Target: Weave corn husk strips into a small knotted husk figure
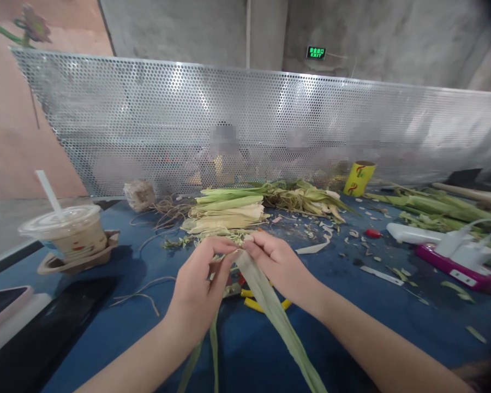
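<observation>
A long, pale green corn husk strip is pinched at its upper end between the fingertips of my left hand and my right hand, which nearly touch. From there it runs down toward the lower right. Narrower husk strips hang below my left hand. Just beyond my fingers lies a stack of corn husks, green on top and cream below. Partly hidden beneath my hands is a tool with yellow handles; its kind is unclear.
On the left are a lidded drink cup in a cardboard holder, a phone and a twine ball. To the right stand a purple power strip and a yellow roll. Husk scraps litter the blue table; a perforated metal screen rises behind.
</observation>
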A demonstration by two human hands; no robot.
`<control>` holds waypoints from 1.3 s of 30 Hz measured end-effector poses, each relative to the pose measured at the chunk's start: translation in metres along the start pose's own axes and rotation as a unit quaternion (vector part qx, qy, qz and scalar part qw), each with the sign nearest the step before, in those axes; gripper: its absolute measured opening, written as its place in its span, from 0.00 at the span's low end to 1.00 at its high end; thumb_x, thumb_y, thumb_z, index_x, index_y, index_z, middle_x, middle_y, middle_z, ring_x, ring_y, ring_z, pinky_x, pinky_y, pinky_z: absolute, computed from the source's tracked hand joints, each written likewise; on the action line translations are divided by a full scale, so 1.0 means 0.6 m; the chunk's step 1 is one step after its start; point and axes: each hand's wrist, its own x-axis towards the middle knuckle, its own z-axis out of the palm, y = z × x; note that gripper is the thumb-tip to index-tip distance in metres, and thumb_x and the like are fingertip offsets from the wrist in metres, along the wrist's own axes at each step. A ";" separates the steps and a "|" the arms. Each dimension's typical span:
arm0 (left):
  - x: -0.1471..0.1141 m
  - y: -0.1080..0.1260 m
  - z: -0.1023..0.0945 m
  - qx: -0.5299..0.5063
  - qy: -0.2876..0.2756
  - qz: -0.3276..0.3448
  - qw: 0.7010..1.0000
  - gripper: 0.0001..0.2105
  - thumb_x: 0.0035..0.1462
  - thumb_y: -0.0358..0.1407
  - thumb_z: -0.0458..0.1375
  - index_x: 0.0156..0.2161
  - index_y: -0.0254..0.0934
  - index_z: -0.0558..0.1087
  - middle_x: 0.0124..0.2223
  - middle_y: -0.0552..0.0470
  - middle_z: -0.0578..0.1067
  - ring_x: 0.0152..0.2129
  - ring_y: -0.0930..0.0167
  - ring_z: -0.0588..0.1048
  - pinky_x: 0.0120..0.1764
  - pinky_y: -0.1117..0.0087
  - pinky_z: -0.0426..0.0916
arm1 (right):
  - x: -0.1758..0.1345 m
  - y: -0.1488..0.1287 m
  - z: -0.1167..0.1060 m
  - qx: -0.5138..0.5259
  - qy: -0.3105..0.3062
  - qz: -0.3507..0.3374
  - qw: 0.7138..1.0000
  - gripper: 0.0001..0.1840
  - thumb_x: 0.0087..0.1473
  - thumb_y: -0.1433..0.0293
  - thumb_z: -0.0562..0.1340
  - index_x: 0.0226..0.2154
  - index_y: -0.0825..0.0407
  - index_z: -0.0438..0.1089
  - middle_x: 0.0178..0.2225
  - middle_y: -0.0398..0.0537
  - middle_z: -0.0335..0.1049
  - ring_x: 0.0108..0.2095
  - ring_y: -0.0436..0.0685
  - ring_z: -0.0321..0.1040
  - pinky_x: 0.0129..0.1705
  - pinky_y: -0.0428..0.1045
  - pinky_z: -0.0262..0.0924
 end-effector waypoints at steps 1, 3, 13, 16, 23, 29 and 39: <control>-0.001 -0.001 0.001 -0.011 -0.003 0.002 1.000 0.06 0.56 0.26 0.49 0.34 0.39 0.63 0.36 0.53 0.69 0.28 0.77 0.72 0.24 0.81 0.67 | 0.000 0.002 0.000 -0.013 0.004 -0.002 1.000 0.15 0.56 0.67 0.49 0.20 0.51 0.51 0.19 0.38 0.52 0.23 0.47 0.52 0.24 0.42 0.47; -0.004 -0.002 0.004 -0.025 -0.008 0.021 0.999 0.07 0.56 0.24 0.48 0.34 0.40 0.62 0.37 0.54 0.69 0.25 0.79 0.71 0.23 0.81 0.67 | 0.000 0.005 0.001 -0.033 0.013 -0.002 0.999 0.15 0.56 0.67 0.49 0.20 0.51 0.50 0.19 0.38 0.51 0.22 0.47 0.52 0.24 0.43 0.46; 0.004 0.003 0.004 -0.092 0.027 -0.087 0.992 0.04 0.56 0.29 0.49 0.31 0.39 0.60 0.36 0.53 0.69 0.23 0.77 0.71 0.21 0.78 0.67 | 0.001 0.000 -0.006 0.176 -0.121 0.133 0.968 0.14 0.57 0.63 0.49 0.23 0.51 0.55 0.16 0.37 0.59 0.14 0.46 0.57 0.18 0.42 0.51; 0.005 0.004 0.004 -0.095 0.035 -0.119 0.988 0.03 0.55 0.30 0.51 0.31 0.38 0.60 0.35 0.53 0.70 0.25 0.75 0.72 0.22 0.77 0.68 | -0.002 -0.003 -0.006 0.184 -0.135 0.114 0.967 0.11 0.56 0.68 0.51 0.24 0.53 0.57 0.18 0.37 0.59 0.14 0.43 0.55 0.18 0.41 0.50; 0.014 0.014 -0.001 -0.154 0.013 -0.197 0.968 0.09 0.46 0.30 0.59 0.31 0.37 0.62 0.30 0.55 0.73 0.25 0.75 0.72 0.23 0.78 0.67 | -0.003 -0.001 -0.004 0.136 -0.096 0.069 0.984 0.10 0.56 0.71 0.51 0.24 0.52 0.56 0.19 0.37 0.56 0.18 0.44 0.54 0.21 0.41 0.51; 0.024 0.018 -0.007 -0.265 0.022 -0.244 0.933 0.14 0.41 0.28 0.62 0.32 0.38 0.61 0.23 0.59 0.73 0.21 0.77 0.71 0.23 0.80 0.66 | -0.006 -0.003 -0.007 0.056 -0.094 0.028 0.994 0.12 0.57 0.68 0.49 0.24 0.52 0.57 0.19 0.38 0.55 0.21 0.46 0.54 0.23 0.41 0.51; 0.012 0.023 -0.002 -0.289 0.082 -0.151 0.942 0.15 0.41 0.21 0.60 0.32 0.39 0.63 0.23 0.62 0.73 0.27 0.78 0.74 0.37 0.77 0.68 | -0.005 -0.001 -0.002 0.059 -0.061 0.052 0.995 0.15 0.56 0.66 0.49 0.20 0.51 0.49 0.19 0.37 0.47 0.20 0.46 0.50 0.22 0.42 0.47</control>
